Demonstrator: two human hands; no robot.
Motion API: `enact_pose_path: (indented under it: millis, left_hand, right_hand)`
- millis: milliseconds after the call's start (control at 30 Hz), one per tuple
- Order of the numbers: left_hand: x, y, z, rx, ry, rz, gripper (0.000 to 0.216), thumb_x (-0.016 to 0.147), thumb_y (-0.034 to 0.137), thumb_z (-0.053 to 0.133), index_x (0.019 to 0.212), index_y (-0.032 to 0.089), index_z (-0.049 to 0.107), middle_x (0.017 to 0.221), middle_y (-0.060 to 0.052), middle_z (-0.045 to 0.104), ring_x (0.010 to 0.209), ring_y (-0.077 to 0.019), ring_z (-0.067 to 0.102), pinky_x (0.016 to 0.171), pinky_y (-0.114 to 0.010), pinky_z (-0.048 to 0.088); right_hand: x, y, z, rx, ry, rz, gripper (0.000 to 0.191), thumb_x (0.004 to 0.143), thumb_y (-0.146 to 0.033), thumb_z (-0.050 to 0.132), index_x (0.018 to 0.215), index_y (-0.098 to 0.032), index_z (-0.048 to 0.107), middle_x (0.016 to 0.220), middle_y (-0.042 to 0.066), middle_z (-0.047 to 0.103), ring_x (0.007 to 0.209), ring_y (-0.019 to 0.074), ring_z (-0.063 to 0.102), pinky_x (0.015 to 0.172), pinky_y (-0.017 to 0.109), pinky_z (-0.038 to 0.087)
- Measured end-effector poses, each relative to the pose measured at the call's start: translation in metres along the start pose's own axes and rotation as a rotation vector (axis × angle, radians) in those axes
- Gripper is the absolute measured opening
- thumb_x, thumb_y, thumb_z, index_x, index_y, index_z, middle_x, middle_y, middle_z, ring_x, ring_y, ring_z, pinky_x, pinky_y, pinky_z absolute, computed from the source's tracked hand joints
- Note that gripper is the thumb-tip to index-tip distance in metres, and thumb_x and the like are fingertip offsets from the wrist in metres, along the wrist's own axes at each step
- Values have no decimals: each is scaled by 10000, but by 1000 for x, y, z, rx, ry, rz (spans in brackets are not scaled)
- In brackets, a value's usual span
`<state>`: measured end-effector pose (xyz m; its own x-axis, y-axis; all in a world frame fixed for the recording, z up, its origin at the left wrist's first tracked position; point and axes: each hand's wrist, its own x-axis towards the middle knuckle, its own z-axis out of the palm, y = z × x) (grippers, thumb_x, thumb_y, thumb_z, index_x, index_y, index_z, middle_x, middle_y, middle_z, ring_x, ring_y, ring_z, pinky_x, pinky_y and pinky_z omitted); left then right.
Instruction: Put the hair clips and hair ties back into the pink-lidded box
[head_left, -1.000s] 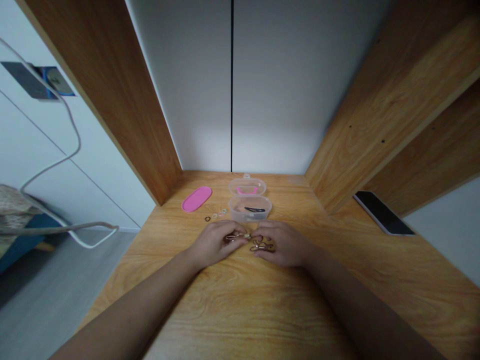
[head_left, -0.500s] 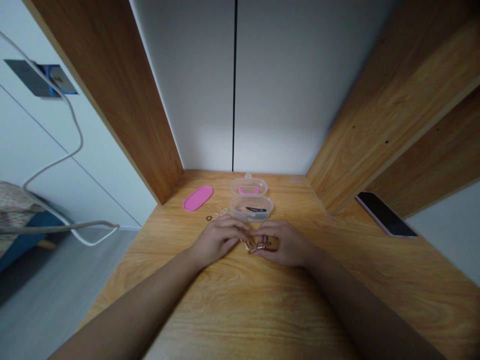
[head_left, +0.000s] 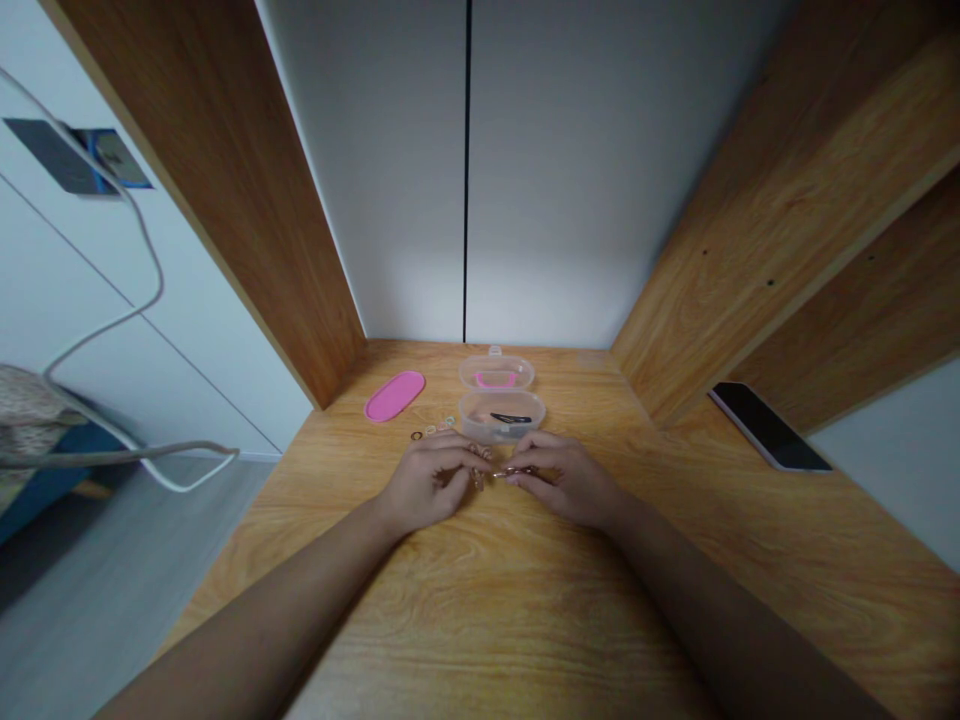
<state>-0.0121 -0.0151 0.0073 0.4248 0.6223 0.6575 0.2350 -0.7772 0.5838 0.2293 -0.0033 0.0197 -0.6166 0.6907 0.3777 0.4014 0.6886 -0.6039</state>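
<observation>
My left hand [head_left: 429, 484] and my right hand [head_left: 564, 476] meet at the middle of a wooden desk [head_left: 525, 600], fingers pinched together. Between the fingertips I hold small gold-coloured hair clips [head_left: 504, 472], lifted just off the wood. Right behind them stands a clear plastic box [head_left: 501, 415] with a dark clip inside, its clear lid [head_left: 496, 373] folded open behind it with a pink piece in it.
A pink oval lid [head_left: 394, 396] lies at the back left. Several tiny hair bands [head_left: 431, 431] sit left of the box. A dark phone [head_left: 769, 425] rests on a shelf at right. Wooden side panels wall in the desk; a white cable [head_left: 142, 455] hangs left.
Both hands have gathered the gold clips off the desk and moved them slightly up and toward the box.
</observation>
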Motion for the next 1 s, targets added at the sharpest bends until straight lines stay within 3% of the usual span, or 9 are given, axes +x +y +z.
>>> enact_pose_path:
  millis: [133, 267, 400, 500, 633, 833, 1000]
  left_hand:
    - [1, 7, -4, -43, 25, -35, 292, 838, 65, 552, 1030, 184, 738, 975, -97, 759, 904, -191, 707, 829, -333, 553]
    - [2, 10, -3, -71, 34, -97, 208, 857, 118, 624, 1028, 181, 725, 974, -101, 753, 901, -192, 704, 835, -332, 550]
    - [1, 6, 6, -169, 43, -208, 115, 885, 174, 645, 988, 166, 695, 925, -99, 747, 837, -171, 699, 799, -306, 558]
    - [-1, 2, 13, -387, 89, -323, 245, 860, 215, 706, 1084, 162, 625, 976, -110, 747, 863, -172, 720, 781, -284, 581]
    - [-1, 1, 14, -544, 58, -454, 519, 838, 254, 745, 1306, 165, 537, 931, -92, 780, 839, -180, 754, 801, -294, 604]
    - [4, 3, 6, -347, 22, -469, 165, 836, 266, 730, 943, 145, 761, 944, -101, 797, 840, -209, 768, 824, -311, 622]
    - [4, 3, 6, -342, 2, -472, 170, 818, 266, 750, 941, 154, 781, 920, -89, 801, 820, -206, 770, 792, -295, 627]
  right_hand:
    - [2, 0, 5, 280, 93, 102, 124, 818, -359, 770, 854, -243, 792, 819, 34, 751, 752, 170, 695, 713, 309, 559]
    - [4, 3, 13, 645, 189, 341, 250, 624, -370, 900, 777, -219, 773, 761, 33, 771, 671, 176, 719, 645, 306, 596]
    - [8, 1, 18, 865, 214, 461, 295, 551, -309, 936, 718, -188, 725, 688, 18, 755, 614, 159, 722, 603, 271, 598]
    - [10, -2, 18, 922, 215, 477, 331, 525, -288, 947, 740, -178, 720, 693, 23, 757, 619, 160, 727, 593, 261, 599]
    - [8, 2, 19, 855, 224, 470, 328, 567, -343, 931, 763, -157, 745, 697, 59, 764, 598, 171, 721, 590, 284, 606]
    - [6, 8, 23, 791, 245, 425, 282, 670, -363, 876, 830, -158, 768, 691, 65, 765, 592, 160, 713, 588, 277, 598]
    - [7, 0, 22, 785, 237, 404, 274, 681, -341, 868, 866, -168, 761, 711, 58, 767, 605, 161, 715, 606, 289, 604]
